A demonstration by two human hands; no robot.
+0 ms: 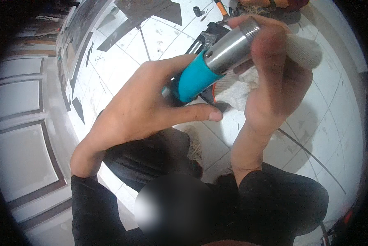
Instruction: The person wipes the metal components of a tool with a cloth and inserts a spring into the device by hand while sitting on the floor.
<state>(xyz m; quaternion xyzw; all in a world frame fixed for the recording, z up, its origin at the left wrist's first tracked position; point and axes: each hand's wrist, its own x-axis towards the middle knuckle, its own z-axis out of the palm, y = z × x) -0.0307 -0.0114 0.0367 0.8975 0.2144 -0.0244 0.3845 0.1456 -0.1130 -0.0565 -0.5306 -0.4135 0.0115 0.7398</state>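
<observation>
Possibly the tube (204,71) slips if the right hand (276,80), clamped on its metal end, loosens; I cannot tell whether the left hand (141,96) is closed.

A tool (229,49) lies between the left hand (139,100), at its lower-left end, and the right hand (272,82), at its upper-right. Below, on the floor (338,110): sheets (153,12) beyond, leftward; a rod (301,144) rightward.
</observation>
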